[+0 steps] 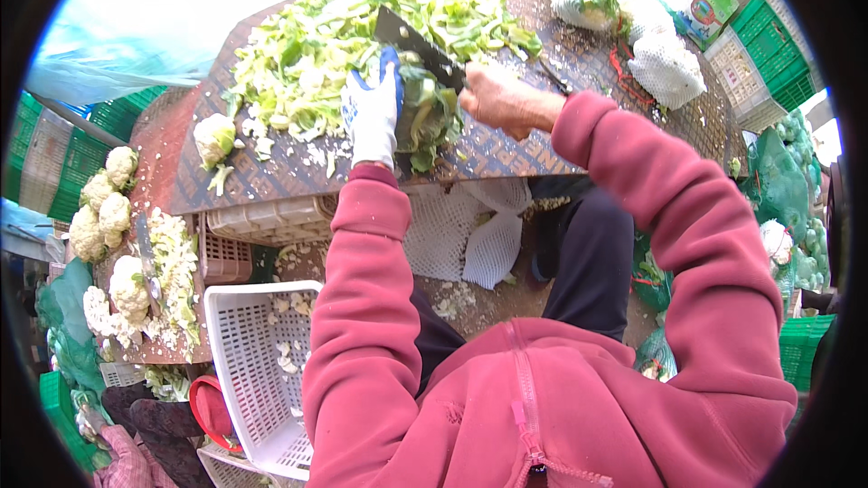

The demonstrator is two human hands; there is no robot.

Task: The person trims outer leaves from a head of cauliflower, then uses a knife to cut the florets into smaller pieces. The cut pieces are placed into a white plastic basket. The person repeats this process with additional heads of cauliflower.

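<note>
My left hand, in a white and blue work glove, holds a leafy cauliflower head against the board-topped table. My bare right hand grips the handle of a cleaver. Its broad dark blade slants up and to the left, just above the cauliflower, with a pale scrap stuck on it. Whether the edge touches the leaves I cannot tell. Behind both hands spreads a heap of cut cauliflower leaves. A trimmed cauliflower lies to the left.
Netted cauliflowers sit at the table's far right. On the left side table, cauliflower heads lie near another knife. A white plastic basket holding florets stands beside my left arm. A person's checked sleeve shows at lower left.
</note>
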